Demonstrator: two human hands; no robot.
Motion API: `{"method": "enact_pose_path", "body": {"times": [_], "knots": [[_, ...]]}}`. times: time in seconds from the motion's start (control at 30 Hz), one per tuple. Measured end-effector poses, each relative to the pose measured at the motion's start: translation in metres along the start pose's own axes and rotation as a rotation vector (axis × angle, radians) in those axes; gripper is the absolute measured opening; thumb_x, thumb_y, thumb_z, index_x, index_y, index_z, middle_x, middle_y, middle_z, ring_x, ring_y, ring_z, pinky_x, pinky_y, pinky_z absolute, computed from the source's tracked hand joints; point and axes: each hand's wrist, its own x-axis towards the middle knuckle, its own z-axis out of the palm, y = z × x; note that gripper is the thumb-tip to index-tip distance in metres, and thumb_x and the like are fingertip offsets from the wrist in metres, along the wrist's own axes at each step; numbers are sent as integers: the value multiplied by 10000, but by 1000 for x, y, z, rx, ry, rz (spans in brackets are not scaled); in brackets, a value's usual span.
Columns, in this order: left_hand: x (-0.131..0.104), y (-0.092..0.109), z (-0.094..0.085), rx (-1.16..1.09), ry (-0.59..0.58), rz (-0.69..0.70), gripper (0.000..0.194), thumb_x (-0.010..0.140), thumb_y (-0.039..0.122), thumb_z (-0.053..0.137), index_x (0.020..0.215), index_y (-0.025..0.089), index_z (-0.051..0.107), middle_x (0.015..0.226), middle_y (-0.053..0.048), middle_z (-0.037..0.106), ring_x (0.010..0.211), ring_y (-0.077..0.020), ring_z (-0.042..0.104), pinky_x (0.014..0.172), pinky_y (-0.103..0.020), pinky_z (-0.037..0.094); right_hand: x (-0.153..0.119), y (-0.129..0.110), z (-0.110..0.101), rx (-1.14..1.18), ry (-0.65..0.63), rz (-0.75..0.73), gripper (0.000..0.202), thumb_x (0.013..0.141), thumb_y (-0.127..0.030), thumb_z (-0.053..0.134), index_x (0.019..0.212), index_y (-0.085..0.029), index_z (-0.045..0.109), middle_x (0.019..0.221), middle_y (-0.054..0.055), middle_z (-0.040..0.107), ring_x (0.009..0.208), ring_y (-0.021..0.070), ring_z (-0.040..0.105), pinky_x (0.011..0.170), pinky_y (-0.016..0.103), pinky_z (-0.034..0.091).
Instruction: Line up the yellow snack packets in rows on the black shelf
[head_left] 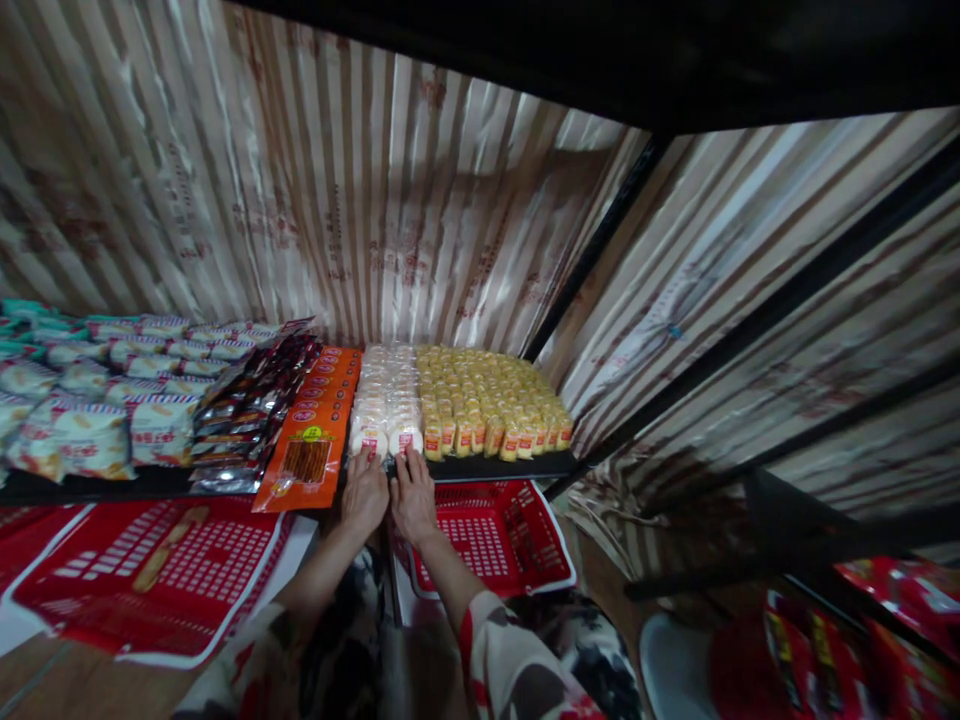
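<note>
My left hand [365, 494] reaches to the shelf's front edge, its fingers stretched out against the end of a row of clear-wrapped round white rice crackers [370, 440]. Beside it, my right hand [414, 496] lies with fingers extended on the front of the neighbouring row of the same crackers [406, 438]. Neither hand is closed round a pack. To the right of the white rows stand several rows of small yellow snack packs [487, 405]. Just left lies a flat orange snack packet [315, 430], next to a leaning stack of dark, shiny packets [251, 405].
White snack bags [90, 435] fill the shelf's left side. Below the black shelf [480, 468] sit a red basket [495, 535] and another red basket [187, 580] with a long tan item in it. Black frame bars [750, 330] and a striped curtain [420, 200] stand behind.
</note>
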Motion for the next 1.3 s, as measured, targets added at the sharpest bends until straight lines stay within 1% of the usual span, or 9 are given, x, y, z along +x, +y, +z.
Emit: {"method": "enact_pose_path", "body": {"times": [0.17,0.33,0.4,0.53,0.77,0.87,1.0,1.13,1.3], "knots": [[3,-4,-4,12,-28,-2,381,849,145,349,1126,60,597,1273,-163,523,1203,-264,452,1013,-402,401,0,-3,1,15,32,-6,461,875,-202,391,1329,-134,438,1443,133,333,1340,258,244,1021,459,313],[0,-6,-7,7,-28,34,398,853,129,334,1164,68,574,1288,-129,522,1227,-238,431,1064,-365,347,-1,0,9,71,102,0,480,860,-188,393,1338,-158,423,1464,105,300,1349,247,232,1036,467,304],[-2,-5,-6,-4,-7,33,386,851,128,339,1142,87,589,1293,-118,520,1226,-234,431,1060,-359,353,-2,4,10,93,115,-21,473,860,-184,383,1330,-151,434,1473,99,281,1359,243,214,1048,463,303],[-2,1,-5,-27,26,-6,353,836,121,360,1076,104,618,1267,-122,538,1213,-239,445,1051,-373,365,-6,14,11,135,119,-72,462,855,-157,362,1305,-112,459,1453,124,313,1363,228,221,1062,449,310],[4,10,1,-80,39,-37,361,805,62,366,1069,77,611,1253,-129,548,1234,-231,430,1055,-361,366,1,27,14,234,127,-118,452,827,-134,378,1256,-90,511,1422,145,358,1350,234,258,1076,465,312],[3,12,0,-119,52,-58,360,798,51,369,1062,76,612,1245,-125,553,1225,-221,440,1060,-354,360,0,27,13,261,133,-140,445,813,-122,377,1227,-85,537,1436,142,335,1359,239,235,1079,469,311],[-6,14,-7,-177,35,-49,353,791,50,387,1055,101,614,1232,-109,561,1216,-202,448,1065,-345,350,-11,23,12,273,162,-180,417,808,-117,371,1170,-93,577,1437,141,329,1357,245,237,1070,486,318],[-19,14,-18,-227,-43,-63,320,795,69,401,1012,109,632,1240,-106,556,1193,-196,469,1047,-316,365,-29,16,17,280,163,-198,390,796,-133,393,1119,-88,608,1398,167,381,1330,264,292,1046,505,344],[-39,9,-37,-286,-114,-72,316,788,74,403,999,131,632,1228,-83,560,1109,-161,536,991,-259,408,-56,-7,14,295,141,-153,393,809,-170,413,1149,-127,603,1370,145,428,1290,256,360,1042,490,357]]}}
